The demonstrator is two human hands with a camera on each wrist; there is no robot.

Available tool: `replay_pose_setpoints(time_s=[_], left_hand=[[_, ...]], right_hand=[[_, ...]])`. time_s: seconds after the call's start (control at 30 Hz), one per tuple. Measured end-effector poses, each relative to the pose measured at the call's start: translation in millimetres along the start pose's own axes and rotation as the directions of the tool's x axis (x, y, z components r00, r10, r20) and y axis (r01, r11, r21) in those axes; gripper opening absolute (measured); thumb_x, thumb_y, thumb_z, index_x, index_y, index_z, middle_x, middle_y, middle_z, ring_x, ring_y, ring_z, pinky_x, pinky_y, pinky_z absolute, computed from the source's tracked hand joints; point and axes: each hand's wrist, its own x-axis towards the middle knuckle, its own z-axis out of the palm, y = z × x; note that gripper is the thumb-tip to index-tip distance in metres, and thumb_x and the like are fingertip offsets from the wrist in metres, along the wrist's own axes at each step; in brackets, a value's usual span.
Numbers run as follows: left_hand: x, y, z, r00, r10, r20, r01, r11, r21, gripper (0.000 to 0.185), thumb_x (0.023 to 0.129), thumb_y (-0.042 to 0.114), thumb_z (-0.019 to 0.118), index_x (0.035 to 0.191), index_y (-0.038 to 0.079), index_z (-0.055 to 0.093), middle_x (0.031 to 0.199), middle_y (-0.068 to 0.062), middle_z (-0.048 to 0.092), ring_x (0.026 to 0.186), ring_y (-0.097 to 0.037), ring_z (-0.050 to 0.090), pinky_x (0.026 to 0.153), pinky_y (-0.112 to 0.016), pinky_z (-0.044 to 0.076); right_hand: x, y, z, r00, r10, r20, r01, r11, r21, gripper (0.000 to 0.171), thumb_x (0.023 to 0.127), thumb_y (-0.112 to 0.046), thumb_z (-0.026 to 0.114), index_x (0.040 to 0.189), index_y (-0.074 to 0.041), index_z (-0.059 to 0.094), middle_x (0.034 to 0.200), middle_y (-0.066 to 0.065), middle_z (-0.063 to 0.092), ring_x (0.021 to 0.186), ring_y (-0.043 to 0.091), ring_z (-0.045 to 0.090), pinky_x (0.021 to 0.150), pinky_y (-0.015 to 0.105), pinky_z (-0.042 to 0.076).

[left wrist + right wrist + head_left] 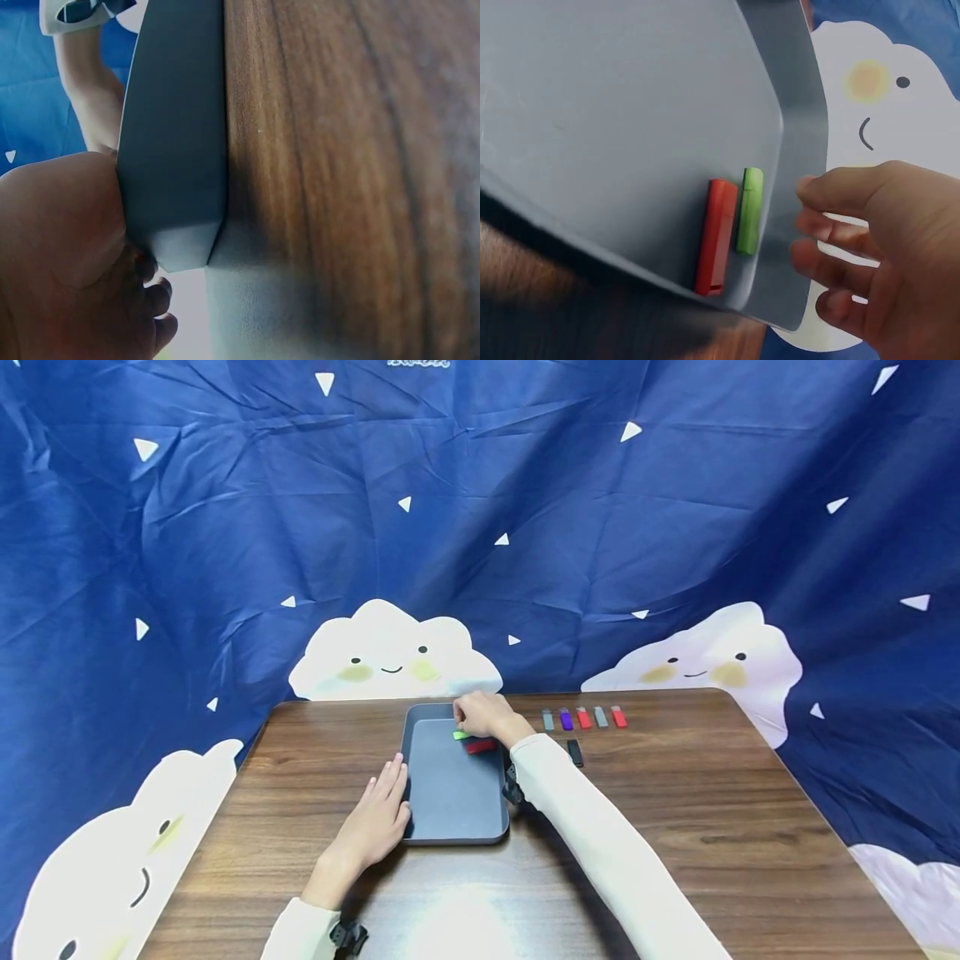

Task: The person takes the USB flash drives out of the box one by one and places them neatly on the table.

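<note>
A grey tray (450, 789) lies on the wooden table (675, 827). In its far right corner a green stick (461, 735) and a red stick (482, 745) lie side by side. My right hand (465, 723) hovers over that corner. The right wrist view shows its fingers (817, 232) loosely curled and holding nothing, just beside the green stick (749, 210) and the red stick (716, 236). My left hand (382, 802) lies flat on the table, its fingers straight against the tray's left wall. In the left wrist view the palm (67, 247) touches the tray's corner (176, 150).
To the right of the tray a row of small sticks lies on the table: grey (547, 720), purple (566, 720), red (583, 718), grey (601, 717), red (618, 717). A black one (574, 752) lies nearer to me. A blue cloud-print cloth hangs behind.
</note>
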Motion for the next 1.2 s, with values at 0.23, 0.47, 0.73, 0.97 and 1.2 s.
replay_pose_setpoints(time_s=[0.23,0.47,0.73,0.97,1.2], left_hand=[[0.6,-0.8,1.7,1.000,0.003,-0.005,-0.003,1.000,-0.001,0.063,0.110,0.019,0.048,0.164,-0.008,0.029,0.178,-0.020,0.019,0.164,-0.041,0.023,0.133,-0.060,0.024],[0.3,1.0,0.9,1.000,0.006,-0.005,-0.006,1.000,-0.001,0.063,0.110,0.019,0.048,0.163,-0.009,0.030,0.177,-0.021,0.019,0.164,-0.041,0.024,0.133,-0.060,0.024],[0.4,0.3,0.1,1.000,0.002,-0.004,-0.002,1.000,-0.001,0.063,0.110,0.019,0.049,0.164,-0.009,0.030,0.177,-0.021,0.019,0.164,-0.041,0.023,0.133,-0.060,0.024],[0.5,0.0,1.2,1.000,0.005,-0.003,-0.005,1.000,0.002,0.063,0.110,0.018,0.049,0.163,-0.009,0.030,0.177,-0.021,0.019,0.164,-0.041,0.023,0.133,-0.060,0.024],[-1.0,0.1,0.7,1.000,0.002,-0.001,-0.002,1.000,-0.005,0.063,0.110,0.018,0.049,0.164,-0.009,0.030,0.177,-0.021,0.019,0.164,-0.041,0.023,0.133,-0.060,0.024]], right_hand=[[4,1,7,0.995,0.079,0.063,-0.076,0.996,-0.045,0.017,0.101,-0.025,0.071,0.115,-0.019,0.078,0.117,-0.002,0.075,0.102,0.019,0.067,0.091,0.043,0.058],[6,4,16,0.988,0.118,0.101,-0.109,0.990,-0.088,0.019,0.103,-0.024,0.066,0.086,-0.016,0.065,0.086,0.000,0.062,0.076,0.019,0.055,0.070,0.035,0.045],[9,-7,24,0.989,0.110,0.101,-0.105,0.993,-0.058,0.022,0.098,-0.034,0.076,0.088,-0.017,0.066,0.082,-0.001,0.060,0.077,0.019,0.057,0.074,0.037,0.049],[10,-12,26,0.989,0.102,0.110,-0.099,0.995,-0.031,0.027,0.100,-0.041,0.074,0.087,-0.018,0.067,0.080,-0.003,0.060,0.075,0.017,0.059,0.071,0.034,0.048],[5,-11,21,0.994,0.045,0.097,-0.046,0.999,0.009,0.024,0.100,-0.040,0.074,0.108,-0.018,0.072,0.097,-0.002,0.068,0.086,0.018,0.061,0.083,0.037,0.052]])
